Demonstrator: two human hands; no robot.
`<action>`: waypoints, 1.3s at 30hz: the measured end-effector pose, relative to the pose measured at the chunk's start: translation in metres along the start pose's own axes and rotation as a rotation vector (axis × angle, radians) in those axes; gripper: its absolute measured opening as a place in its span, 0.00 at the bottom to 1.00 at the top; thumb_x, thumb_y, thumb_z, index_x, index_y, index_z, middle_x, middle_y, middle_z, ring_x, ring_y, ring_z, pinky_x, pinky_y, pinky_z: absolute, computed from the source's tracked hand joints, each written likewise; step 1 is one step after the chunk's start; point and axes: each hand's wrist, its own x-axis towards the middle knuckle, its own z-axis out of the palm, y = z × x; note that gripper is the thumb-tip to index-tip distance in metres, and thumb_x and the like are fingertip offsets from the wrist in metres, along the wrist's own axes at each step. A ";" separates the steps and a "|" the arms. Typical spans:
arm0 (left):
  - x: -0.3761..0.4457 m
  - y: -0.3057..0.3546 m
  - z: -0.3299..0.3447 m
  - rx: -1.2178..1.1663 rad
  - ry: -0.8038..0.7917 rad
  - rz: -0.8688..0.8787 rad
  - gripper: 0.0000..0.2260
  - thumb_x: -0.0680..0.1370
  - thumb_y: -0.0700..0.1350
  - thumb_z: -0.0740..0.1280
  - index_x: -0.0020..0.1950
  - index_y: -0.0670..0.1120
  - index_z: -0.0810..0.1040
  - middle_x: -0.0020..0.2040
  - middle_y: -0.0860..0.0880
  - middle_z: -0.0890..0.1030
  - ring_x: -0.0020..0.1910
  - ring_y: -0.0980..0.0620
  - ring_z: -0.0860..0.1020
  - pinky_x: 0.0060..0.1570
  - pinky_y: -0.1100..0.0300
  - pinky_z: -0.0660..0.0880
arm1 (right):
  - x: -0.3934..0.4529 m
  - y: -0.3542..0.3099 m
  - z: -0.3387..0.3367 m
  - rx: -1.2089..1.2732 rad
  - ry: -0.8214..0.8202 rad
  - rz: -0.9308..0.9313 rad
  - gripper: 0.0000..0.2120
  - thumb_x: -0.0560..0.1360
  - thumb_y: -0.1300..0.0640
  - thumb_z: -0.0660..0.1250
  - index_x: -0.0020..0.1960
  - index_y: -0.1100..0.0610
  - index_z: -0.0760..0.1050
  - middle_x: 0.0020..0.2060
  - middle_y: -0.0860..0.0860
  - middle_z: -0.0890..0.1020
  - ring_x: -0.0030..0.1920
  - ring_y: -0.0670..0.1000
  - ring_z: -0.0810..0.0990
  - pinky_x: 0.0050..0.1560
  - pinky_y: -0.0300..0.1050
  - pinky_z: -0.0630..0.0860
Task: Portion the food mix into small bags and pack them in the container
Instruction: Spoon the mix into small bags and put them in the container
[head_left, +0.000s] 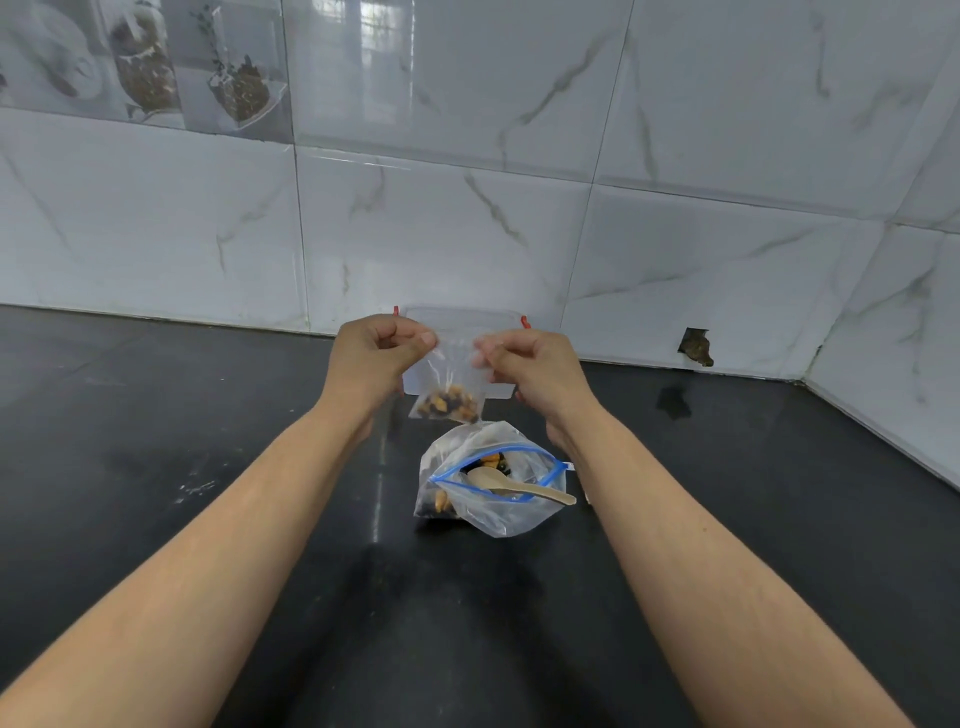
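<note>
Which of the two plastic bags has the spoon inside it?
The large bag with the blue zip, lying open on the black counter, holds the wooden spoon. The small bag, pinched by both hands, holds only mix.

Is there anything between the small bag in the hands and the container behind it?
Nothing visible blocks it. The small bag, pinched at its top by the left hand and right hand, hangs directly in front of the clear container. The large bag with the spoon lies nearer, out of the way.
</note>
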 end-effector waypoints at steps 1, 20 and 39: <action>0.008 -0.004 -0.001 0.015 0.020 0.010 0.02 0.75 0.40 0.70 0.45 0.43 0.81 0.39 0.50 0.80 0.30 0.69 0.75 0.27 0.75 0.68 | 0.008 0.001 0.002 -0.023 0.004 -0.003 0.07 0.76 0.61 0.67 0.52 0.62 0.81 0.42 0.51 0.83 0.40 0.46 0.79 0.41 0.31 0.76; 0.095 -0.104 0.017 0.309 0.105 -0.086 0.08 0.72 0.44 0.74 0.36 0.49 0.77 0.33 0.51 0.79 0.33 0.53 0.76 0.34 0.60 0.72 | 0.130 0.053 0.022 -0.677 -0.076 0.110 0.05 0.71 0.64 0.70 0.39 0.56 0.80 0.39 0.54 0.85 0.34 0.46 0.83 0.41 0.39 0.78; 0.075 -0.080 0.013 0.368 0.207 -0.011 0.08 0.70 0.44 0.74 0.46 0.45 0.78 0.43 0.52 0.79 0.45 0.53 0.76 0.45 0.57 0.75 | 0.102 0.052 -0.001 -0.877 0.064 -0.058 0.06 0.71 0.58 0.70 0.42 0.53 0.74 0.37 0.51 0.82 0.41 0.52 0.82 0.44 0.43 0.78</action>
